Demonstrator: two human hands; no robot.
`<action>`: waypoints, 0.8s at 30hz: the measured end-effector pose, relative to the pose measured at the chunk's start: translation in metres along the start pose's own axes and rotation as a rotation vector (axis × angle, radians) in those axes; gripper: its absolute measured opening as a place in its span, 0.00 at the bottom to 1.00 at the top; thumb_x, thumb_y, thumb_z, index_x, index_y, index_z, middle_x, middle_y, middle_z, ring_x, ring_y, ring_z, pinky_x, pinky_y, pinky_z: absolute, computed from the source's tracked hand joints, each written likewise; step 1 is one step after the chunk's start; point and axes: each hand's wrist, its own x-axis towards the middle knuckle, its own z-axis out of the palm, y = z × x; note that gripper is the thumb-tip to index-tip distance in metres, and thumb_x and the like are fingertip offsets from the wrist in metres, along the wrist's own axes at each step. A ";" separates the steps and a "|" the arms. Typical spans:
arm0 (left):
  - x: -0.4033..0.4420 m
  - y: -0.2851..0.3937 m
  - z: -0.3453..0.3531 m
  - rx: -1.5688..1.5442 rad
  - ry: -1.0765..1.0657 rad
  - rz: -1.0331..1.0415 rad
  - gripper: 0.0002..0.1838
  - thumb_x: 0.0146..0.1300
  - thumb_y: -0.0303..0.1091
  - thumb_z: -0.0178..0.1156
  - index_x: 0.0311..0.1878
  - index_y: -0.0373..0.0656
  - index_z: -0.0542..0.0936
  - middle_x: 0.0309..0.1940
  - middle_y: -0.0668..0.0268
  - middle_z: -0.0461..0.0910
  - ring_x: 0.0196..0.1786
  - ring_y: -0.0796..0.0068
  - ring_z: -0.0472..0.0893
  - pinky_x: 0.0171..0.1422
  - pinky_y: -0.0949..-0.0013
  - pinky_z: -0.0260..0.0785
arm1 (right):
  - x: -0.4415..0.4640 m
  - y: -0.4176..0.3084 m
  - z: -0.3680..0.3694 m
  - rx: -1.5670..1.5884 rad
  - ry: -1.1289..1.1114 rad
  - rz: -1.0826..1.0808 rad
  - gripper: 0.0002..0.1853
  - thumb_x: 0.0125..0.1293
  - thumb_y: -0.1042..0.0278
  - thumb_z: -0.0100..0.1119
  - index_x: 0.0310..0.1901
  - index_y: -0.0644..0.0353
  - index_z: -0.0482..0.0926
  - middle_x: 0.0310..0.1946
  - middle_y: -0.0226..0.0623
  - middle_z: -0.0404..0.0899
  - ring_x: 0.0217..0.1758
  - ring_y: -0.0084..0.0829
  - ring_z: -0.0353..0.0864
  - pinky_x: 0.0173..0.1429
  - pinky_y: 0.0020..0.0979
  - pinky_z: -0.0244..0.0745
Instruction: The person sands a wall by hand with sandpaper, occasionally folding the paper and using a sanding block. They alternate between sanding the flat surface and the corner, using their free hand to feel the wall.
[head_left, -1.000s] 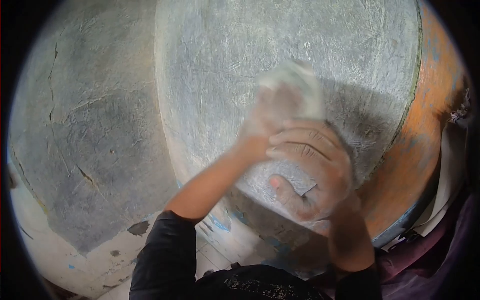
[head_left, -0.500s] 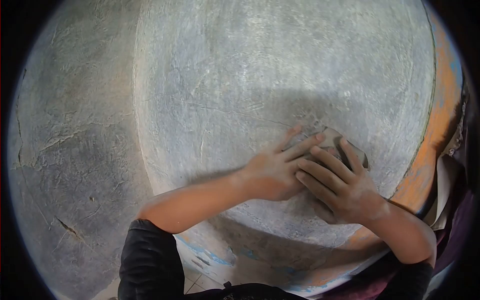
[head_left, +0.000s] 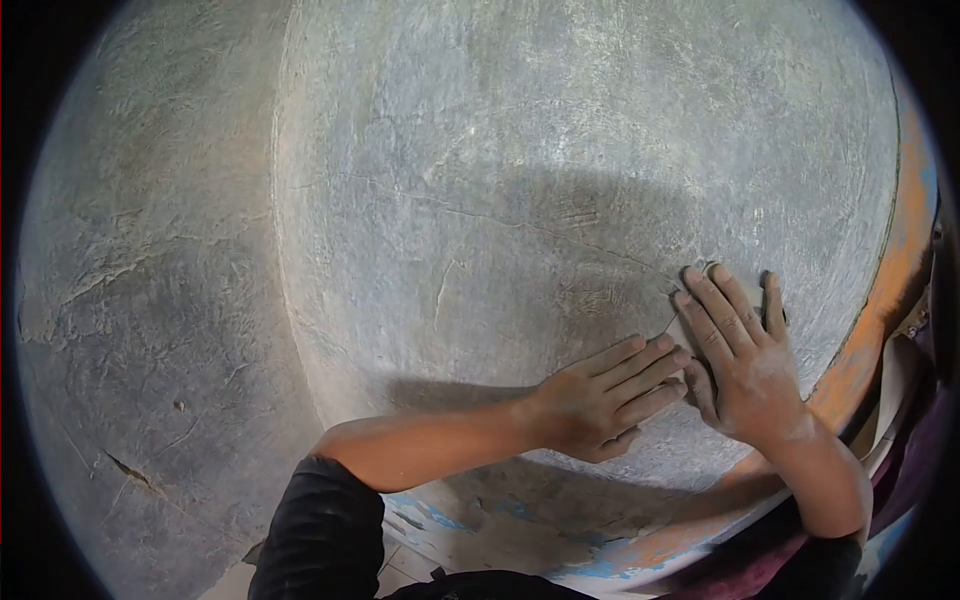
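Observation:
My right hand (head_left: 745, 365) lies over a pale sheet (head_left: 682, 328) that looks like sandpaper, pressing it to the broad grey surface (head_left: 480, 130). Only slivers of the sheet show, beside the thumb and between the fingers. Grey dust coats both hands. Just left of it, my left hand (head_left: 605, 400) rests flat with fingers stretched out, its fingertips close to the right thumb; whether they touch the sheet's edge I cannot tell. A thin crack runs across the surface above the hands.
An orange and blue worn edge (head_left: 880, 300) borders the surface on the right. Purple cloth (head_left: 905, 450) hangs beyond it. Rougher grey ground (head_left: 150, 340) with a dark gouge (head_left: 135, 472) lies at the left. Pale floor tiles (head_left: 402, 568) show below.
My hands, overlapping on the sheet before, are now side by side. The right hand has moved right and up with the sheet; the left has come off it, slightly lower.

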 end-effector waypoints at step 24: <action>-0.080 0.008 0.010 0.062 0.260 -0.637 0.38 0.51 0.44 0.62 0.66 0.40 0.65 0.70 0.50 0.61 0.75 0.42 0.52 0.69 0.30 0.34 | 0.032 0.033 -0.002 -0.210 0.109 -0.045 0.32 0.62 0.46 0.52 0.63 0.59 0.71 0.67 0.43 0.66 0.76 0.47 0.54 0.75 0.64 0.32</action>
